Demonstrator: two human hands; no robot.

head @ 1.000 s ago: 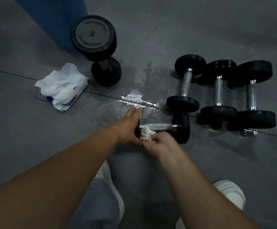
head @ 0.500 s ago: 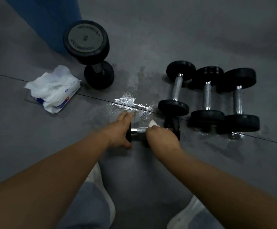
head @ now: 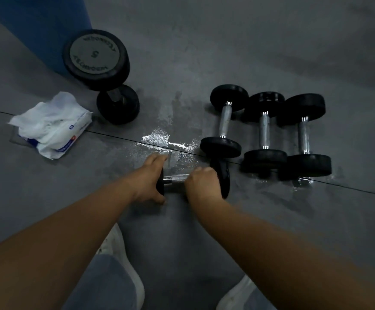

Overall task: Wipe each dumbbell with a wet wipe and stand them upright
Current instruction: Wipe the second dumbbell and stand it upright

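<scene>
Grey floor (head: 271, 48), wet patch mid-frame. We've got the small dumbbell (head: 223, 177) lying on its side just in front of three more (head: 264, 130). Left hand (head: 150, 177) cups the near weight to steady it; right hand (head: 202, 182) is closed round the bar — wipe prob. inside, can't see it. Best to twist along the full bar w/ the end pinned, then do both weights. Wipe pack (head: 52, 128) sits open at left, sheets bunched out the top. Big dumbbell (head: 97, 61) stands upright.
</scene>
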